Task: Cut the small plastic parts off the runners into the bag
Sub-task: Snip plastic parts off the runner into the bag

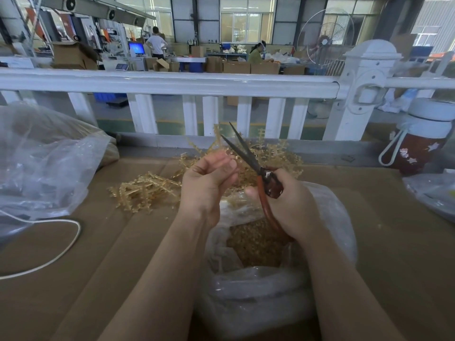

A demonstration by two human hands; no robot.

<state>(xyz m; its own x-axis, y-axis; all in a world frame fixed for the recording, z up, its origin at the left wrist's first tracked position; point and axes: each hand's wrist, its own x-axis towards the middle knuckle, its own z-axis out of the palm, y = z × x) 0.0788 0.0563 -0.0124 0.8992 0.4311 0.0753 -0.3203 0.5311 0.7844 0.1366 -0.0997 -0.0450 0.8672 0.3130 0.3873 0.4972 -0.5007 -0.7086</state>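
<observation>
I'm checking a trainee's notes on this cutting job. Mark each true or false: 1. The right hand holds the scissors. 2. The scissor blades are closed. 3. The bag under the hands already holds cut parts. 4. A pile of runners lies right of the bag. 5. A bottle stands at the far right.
1. True: the right hand grips the scissors.
2. False: the blades are open, tips apart.
3. True: the bag holds amber parts.
4. False: the runners lie left of the bag and behind the hands.
5. True: the bottle stands there.
</observation>
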